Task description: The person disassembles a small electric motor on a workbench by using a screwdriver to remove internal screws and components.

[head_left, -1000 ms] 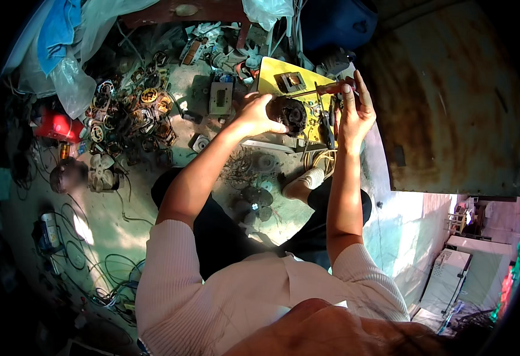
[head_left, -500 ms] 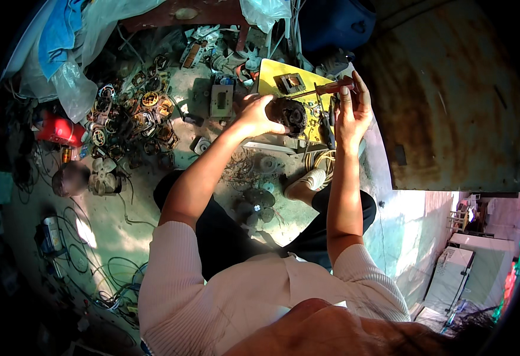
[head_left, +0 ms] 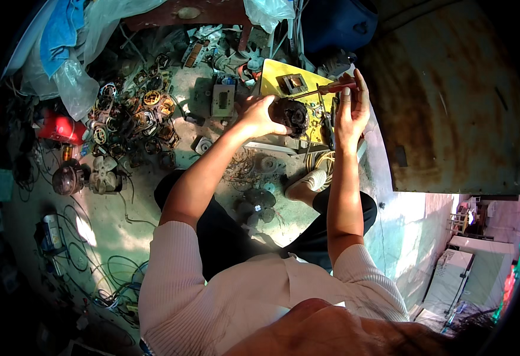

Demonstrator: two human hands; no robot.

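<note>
My left hand [head_left: 257, 117] is closed round a dark, round motor part [head_left: 295, 117], holding it over the near left side of a yellow board [head_left: 274, 73]. In my right hand [head_left: 353, 113] is a screwdriver [head_left: 335, 86] with a reddish handle, gripped between thumb and fingers. Its shaft points left, toward the top of the motor part; whether the tip touches it I cannot tell. On the board behind lies a squarish metal core with a copper coil [head_left: 293, 83]. Small metal pieces and dark-handled tools [head_left: 327, 127] lie near my right wrist.
A heap of old motor parts and coils [head_left: 147, 110] spreads over the floor at left. A beige switch box [head_left: 222, 99] stands left of the board. A rusty metal sheet [head_left: 449, 107] rises at right, a blue drum [head_left: 340, 26] behind. Cables [head_left: 111, 285] trail at lower left.
Both hands keep nearly the same pose, with the motor part and screwdriver still held. The view has shifted very slightly.
</note>
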